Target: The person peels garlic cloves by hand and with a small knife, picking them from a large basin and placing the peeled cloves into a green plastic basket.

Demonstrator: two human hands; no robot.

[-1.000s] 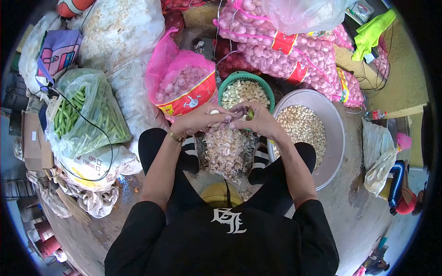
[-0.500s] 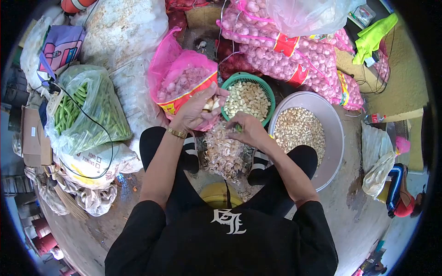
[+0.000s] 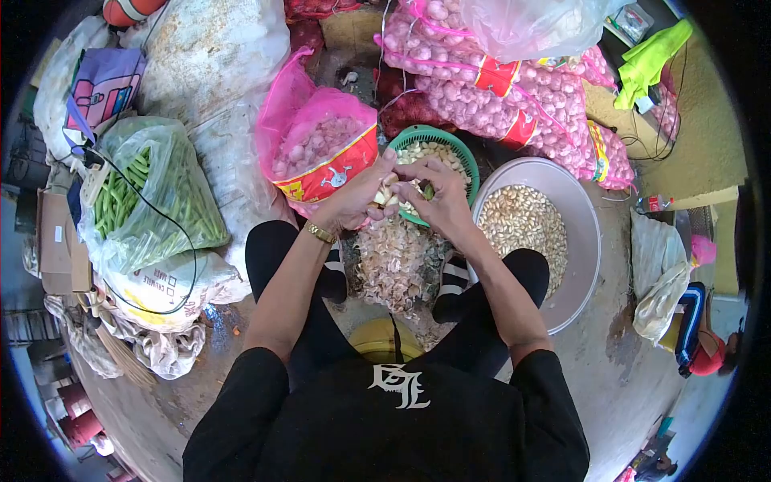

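My left hand (image 3: 360, 198), with a gold band at the wrist, is closed round several pale garlic cloves (image 3: 385, 194). Against its fingertips is my right hand (image 3: 438, 197), its fingers bent round a small dark green object (image 3: 427, 190) too small to name. Both hands are over the near edge of a green basket (image 3: 473, 173) of peeled cloves. Below them a heap of papery garlic skins (image 3: 393, 265) lies between my feet. A pink mesh bag (image 3: 277, 104) of garlic stands open at the left, and a wide pale basin (image 3: 585, 241) of cloves is at the right.
Full garlic sacks (image 3: 498, 104) are stacked at the back. A clear bag of green beans (image 3: 161, 193) rests on a white sack (image 3: 181, 289) at the left. A yellow container (image 3: 385, 339) stands between my legs. A broom (image 3: 120, 349) lies at the lower left.
My right hand has moved up and left to meet my left hand. The two hands were apart before, and they now touch over the basket's near edge.
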